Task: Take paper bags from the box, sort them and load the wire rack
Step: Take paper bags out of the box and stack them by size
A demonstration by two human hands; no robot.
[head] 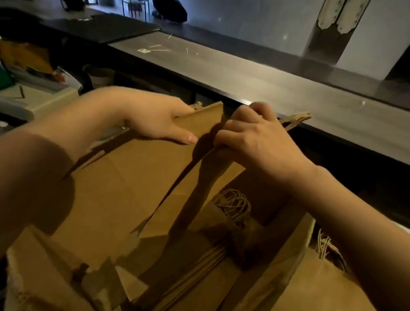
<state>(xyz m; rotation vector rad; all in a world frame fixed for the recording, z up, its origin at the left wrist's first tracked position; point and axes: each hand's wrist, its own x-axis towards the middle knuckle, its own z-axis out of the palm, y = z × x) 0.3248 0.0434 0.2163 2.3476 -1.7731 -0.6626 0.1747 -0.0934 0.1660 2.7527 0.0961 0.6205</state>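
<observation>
Over the open box (272,277), the left hand (156,116) gripped a flat paper bag (141,166) by its far edge. The right hand (253,136) clutched the second bag (225,172) near the counter (291,96).

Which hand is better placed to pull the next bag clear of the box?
Probably the right hand: it grips a paper bag at its top, above the box. The left hand holds a second bag.

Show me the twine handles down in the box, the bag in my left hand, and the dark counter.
twine handles (235,204): head view, on the looped cords.
held bag (146,169): head view, on its flat brown face.
counter (265,89): head view, on its bare top.
</observation>
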